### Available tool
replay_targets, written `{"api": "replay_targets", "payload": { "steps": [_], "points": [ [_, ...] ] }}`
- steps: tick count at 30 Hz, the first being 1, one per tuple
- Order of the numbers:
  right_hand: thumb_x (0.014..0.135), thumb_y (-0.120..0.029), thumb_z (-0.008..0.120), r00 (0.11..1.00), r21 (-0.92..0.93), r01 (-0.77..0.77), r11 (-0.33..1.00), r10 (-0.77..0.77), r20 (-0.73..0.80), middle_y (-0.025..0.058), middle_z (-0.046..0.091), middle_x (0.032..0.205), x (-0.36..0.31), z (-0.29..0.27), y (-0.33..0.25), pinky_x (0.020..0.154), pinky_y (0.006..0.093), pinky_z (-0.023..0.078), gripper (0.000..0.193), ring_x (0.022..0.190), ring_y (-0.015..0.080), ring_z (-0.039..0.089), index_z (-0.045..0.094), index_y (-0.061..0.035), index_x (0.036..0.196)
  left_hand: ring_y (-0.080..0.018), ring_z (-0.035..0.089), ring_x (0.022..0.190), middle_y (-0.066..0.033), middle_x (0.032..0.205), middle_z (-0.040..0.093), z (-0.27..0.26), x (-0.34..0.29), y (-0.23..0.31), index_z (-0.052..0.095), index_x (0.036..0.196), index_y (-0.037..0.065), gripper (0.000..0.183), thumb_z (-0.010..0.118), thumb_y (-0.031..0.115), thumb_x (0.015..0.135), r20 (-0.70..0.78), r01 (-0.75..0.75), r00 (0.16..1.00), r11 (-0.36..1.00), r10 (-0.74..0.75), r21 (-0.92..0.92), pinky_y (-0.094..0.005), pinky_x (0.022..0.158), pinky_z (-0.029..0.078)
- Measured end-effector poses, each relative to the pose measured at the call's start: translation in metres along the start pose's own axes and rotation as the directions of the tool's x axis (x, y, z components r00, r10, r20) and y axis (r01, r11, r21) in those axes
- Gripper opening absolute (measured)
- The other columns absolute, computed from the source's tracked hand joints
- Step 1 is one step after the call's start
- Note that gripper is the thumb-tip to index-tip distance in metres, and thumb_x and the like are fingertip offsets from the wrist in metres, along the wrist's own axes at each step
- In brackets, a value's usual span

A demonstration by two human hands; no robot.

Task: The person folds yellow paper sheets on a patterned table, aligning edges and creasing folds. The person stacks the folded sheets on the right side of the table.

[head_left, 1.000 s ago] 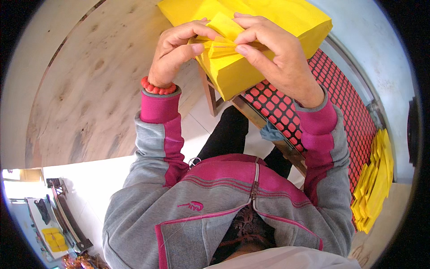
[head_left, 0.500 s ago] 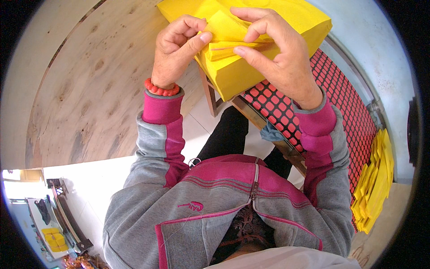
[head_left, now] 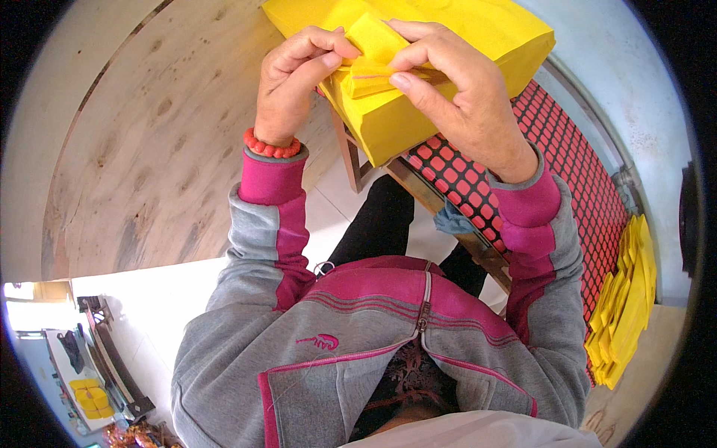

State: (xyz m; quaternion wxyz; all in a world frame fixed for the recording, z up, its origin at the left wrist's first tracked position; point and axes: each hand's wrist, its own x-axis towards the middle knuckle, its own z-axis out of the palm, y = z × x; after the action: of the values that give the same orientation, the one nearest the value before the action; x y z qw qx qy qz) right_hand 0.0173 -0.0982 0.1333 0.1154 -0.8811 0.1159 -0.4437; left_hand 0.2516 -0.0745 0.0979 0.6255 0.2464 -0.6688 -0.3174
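Both hands are raised over a large yellow block-shaped piece [head_left: 388, 133], which looks like cloth. Between them is a folded yellow cloth flap [head_left: 371, 43] with a thin reddish line along its lower fold. My left hand [head_left: 287, 82], with a red bead bracelet [head_left: 270, 145] at the wrist, is closed with thumb and fingertips together at the flap's left edge. My right hand [head_left: 467, 93] pinches the folds from the right, its thumb on the front and its fingers behind. Part of the cloth is hidden by the right fingers.
Beneath the block is a bench with a red-and-black checked top [head_left: 556, 157]. Several flat yellow pieces [head_left: 621, 306] are stacked at its right end. A wooden board [head_left: 149, 134] fills the left. A blue cloth [head_left: 452, 220] hangs by the bench frame.
My right index finger has come down toward its thumb, closing on the cloth. My left fingertips have shifted slightly right, and the flap between the hands is narrower and more upright.
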Motion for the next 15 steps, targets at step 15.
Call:
{"api": "replay_targets", "payload": {
  "steps": [15],
  "points": [
    [0.09,-0.004,0.066,0.996,-0.009,-0.004,1.0,0.004,-0.084,0.0188,0.063,0.124,0.0016,0.0019,-0.0041,0.094,0.0324,0.048,0.012,0.113,0.028,0.063,0.061,0.0004,0.099,-0.0075,0.059,0.088,0.0013,0.09,0.065,-0.0025,0.0013,-0.0057,0.064,0.094,0.003,0.005,0.066,0.006,0.091,0.059,-0.095,0.994,0.994,0.093,0.045,-0.0376,0.115,0.033]
  ]
}}
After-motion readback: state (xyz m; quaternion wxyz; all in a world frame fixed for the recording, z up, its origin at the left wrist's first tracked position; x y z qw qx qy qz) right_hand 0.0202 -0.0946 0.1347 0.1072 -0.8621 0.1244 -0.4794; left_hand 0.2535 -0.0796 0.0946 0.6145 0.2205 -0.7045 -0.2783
